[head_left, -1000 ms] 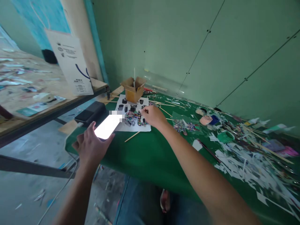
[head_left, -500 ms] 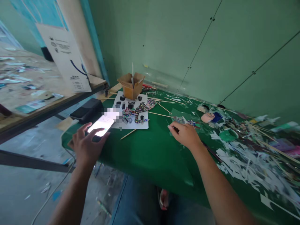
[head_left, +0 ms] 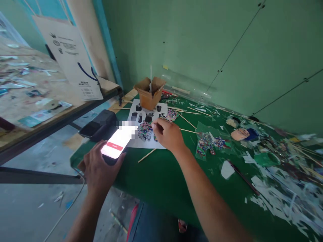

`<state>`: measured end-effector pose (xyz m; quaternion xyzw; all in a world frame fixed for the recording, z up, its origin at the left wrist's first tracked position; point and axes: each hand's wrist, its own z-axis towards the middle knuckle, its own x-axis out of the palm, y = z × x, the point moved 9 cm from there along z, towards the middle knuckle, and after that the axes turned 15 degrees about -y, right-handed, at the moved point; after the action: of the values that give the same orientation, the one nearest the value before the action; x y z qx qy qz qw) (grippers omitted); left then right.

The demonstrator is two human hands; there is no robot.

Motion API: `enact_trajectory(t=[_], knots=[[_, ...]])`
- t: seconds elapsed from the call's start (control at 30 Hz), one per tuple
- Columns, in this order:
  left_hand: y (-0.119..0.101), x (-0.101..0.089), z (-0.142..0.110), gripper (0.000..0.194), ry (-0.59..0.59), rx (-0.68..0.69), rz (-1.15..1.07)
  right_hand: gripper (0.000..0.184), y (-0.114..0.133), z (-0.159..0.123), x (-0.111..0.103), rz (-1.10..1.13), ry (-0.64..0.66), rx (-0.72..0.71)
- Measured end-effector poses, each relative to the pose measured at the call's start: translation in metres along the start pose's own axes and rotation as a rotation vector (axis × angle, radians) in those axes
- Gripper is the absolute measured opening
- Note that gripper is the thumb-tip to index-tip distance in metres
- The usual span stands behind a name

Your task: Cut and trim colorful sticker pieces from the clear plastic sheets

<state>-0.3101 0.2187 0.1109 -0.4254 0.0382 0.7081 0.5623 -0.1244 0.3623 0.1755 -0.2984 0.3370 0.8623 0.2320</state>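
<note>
My left hand [head_left: 102,168] is closed round a smartphone [head_left: 116,143], its bright screen facing up with a red bar across it; part of the screen is blurred out. Over the table, my right hand [head_left: 169,134] has its fingers curled together above the edge of a white sheet [head_left: 135,116] printed with black shapes. Whatever its fingertips hold, if anything, is hidden. Colourful patterned cutouts [head_left: 145,130] lie on that sheet beside the fingertips. A clear plastic bag [head_left: 202,144] with more patterned cutouts sits to the right of my right hand.
Behind the sheet stands an open cardboard box [head_left: 150,100]. A black case [head_left: 101,122] rests left of the phone. Thin wooden sticks [head_left: 147,156] lie about the green table [head_left: 161,181]. At right are a dark pen-like stick [head_left: 243,178], a green roll [head_left: 267,158] and paper scraps [head_left: 272,198].
My right hand has moved left, from beside the plastic bag to over the printed sheet. A red bar now shows on the phone screen. The view has shifted slightly.
</note>
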Motion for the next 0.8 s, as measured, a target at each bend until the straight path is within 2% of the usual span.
enact_trajectory(t=[0.17,0.27,0.4,0.8], knots=[[0.005,0.006,-0.001,0.077,0.031,-0.038,0.036,0.027,0.018,0.01,0.047,-0.051,-0.069,-0.091],[0.005,0.007,-0.003,0.074,0.021,-0.022,0.033,0.03,0.021,0.005,0.062,-0.056,-0.052,-0.102],[0.005,0.007,-0.003,0.068,0.013,-0.013,0.053,0.032,0.023,0.001,0.068,-0.038,-0.025,-0.115],[0.008,0.007,-0.005,0.068,-0.017,-0.032,0.043,0.033,0.031,-0.005,0.075,-0.065,0.019,-0.13]])
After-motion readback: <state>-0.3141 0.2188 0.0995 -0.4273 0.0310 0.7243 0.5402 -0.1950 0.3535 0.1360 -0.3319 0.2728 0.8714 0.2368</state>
